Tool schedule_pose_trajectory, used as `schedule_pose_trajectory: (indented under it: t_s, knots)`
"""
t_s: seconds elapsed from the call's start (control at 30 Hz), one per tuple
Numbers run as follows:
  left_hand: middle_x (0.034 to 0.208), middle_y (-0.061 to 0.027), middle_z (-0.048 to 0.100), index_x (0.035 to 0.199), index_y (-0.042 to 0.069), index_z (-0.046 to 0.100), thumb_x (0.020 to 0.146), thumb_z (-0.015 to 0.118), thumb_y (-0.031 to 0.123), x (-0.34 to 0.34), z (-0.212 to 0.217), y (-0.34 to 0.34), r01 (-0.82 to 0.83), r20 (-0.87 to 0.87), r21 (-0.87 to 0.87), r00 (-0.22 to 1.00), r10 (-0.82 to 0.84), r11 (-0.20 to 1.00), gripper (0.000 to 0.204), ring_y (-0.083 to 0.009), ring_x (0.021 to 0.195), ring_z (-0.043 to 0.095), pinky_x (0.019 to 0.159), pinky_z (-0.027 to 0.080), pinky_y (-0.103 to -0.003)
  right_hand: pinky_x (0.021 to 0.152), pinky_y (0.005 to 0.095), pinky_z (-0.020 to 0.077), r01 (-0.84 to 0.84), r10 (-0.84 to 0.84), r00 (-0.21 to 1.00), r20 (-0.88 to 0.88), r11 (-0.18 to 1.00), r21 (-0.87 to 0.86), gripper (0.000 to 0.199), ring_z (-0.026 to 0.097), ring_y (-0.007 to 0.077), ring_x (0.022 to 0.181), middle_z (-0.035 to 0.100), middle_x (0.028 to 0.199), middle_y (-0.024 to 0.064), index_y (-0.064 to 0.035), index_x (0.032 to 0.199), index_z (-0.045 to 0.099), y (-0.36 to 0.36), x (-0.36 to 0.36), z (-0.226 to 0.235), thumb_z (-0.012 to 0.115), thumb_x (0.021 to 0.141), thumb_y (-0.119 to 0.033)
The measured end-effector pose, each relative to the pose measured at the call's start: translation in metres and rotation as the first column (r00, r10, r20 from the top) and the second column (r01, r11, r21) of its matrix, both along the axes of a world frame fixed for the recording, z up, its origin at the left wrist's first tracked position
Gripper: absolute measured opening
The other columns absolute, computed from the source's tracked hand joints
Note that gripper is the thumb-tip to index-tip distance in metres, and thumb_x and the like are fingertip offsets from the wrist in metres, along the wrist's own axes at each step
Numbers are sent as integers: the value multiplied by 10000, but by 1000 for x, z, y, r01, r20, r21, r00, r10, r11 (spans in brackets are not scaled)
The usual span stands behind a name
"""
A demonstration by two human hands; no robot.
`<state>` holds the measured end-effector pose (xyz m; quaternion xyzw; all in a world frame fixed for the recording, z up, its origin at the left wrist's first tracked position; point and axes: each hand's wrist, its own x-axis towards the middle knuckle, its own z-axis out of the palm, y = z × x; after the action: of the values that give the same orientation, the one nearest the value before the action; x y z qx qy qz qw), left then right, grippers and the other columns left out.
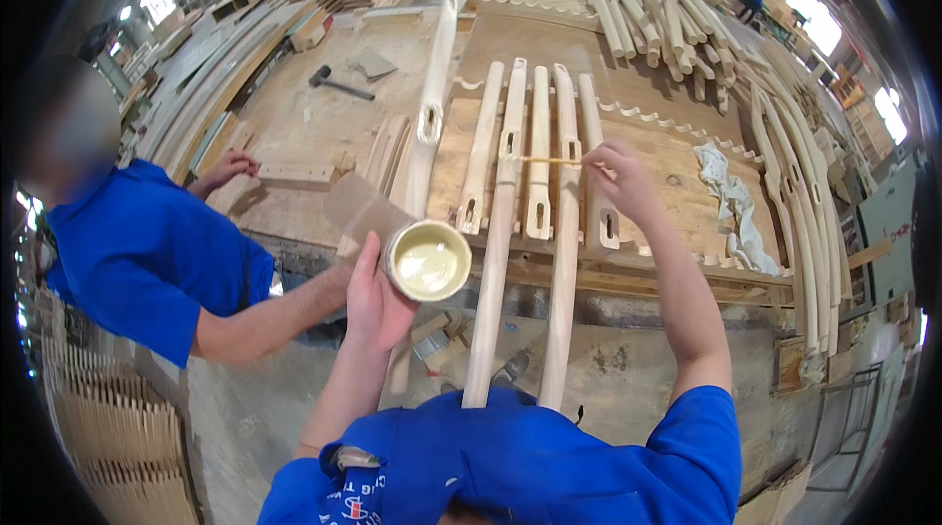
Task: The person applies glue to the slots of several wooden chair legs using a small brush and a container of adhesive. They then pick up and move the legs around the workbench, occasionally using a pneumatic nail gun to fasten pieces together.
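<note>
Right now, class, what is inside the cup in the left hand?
The cup holds a pale, glossy liquid. It covers the bottom, which cannot be seen.

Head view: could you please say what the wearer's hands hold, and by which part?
The left hand holds a round cup by its outer side; the right hand holds a thin stick by its right end.

Cup (429, 297) cream; liquid (428, 265) pale yellow; stick (551, 161) golden; bars (541, 147) pale tan; shirts (510, 456) bright blue.
</note>
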<state>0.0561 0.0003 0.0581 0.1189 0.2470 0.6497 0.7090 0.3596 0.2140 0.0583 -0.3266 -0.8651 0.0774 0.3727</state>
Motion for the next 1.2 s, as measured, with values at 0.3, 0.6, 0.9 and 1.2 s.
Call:
schedule_pose_trajectory:
  t_s: [0.3, 0.6, 0.9, 1.2]
  knots:
    - [1275, -114, 530, 1291, -22, 437, 994, 356, 372, 16, 7, -10, -157, -174, 110, 969, 174, 981, 500, -212, 1197, 496, 1023, 380, -371, 618, 328, 444, -260, 104, 890, 443, 916, 306, 104, 544, 200, 699, 544, 732, 22, -84, 760, 613, -132, -57, 140, 701, 705, -84]
    - [1246, -115, 546, 1267, -8, 462, 994, 341, 388, 17, -4, -29, -122, -7, 49, 992, 123, 991, 496, -221, 1186, 501, 1015, 387, -372, 636, 319, 473, -49, 117, 947, 300, 973, -225, 104, 576, 193, 729, 579, 742, 35, -55, 752, 621, -166, -57, 96, 663, 779, -147]
    - [1255, -114, 538, 1275, 12, 453, 988, 335, 413, 39, -10, -30, -77, 72, -82, 994, 83, 994, 507, -227, 1181, 500, 1016, 380, -399, 633, 295, 445, -31, 45, 999, 20, 895, -446, 115, 530, 167, 682, 561, 741, 78, 1, 858, 609, -185, -25, 67, 612, 842, -114]
    - [1243, -85, 543, 1257, 45, 472, 989, 334, 396, 78, -23, -10, -3, 82, -59, 997, 8, 998, 463, -212, 1162, 510, 988, 397, -405, 613, 276, 418, -60, 83, 996, 12, 800, -598, 164, 490, 141, 654, 547, 723, 58, 4, 911, 598, -175, 13, 55, 572, 887, -156]
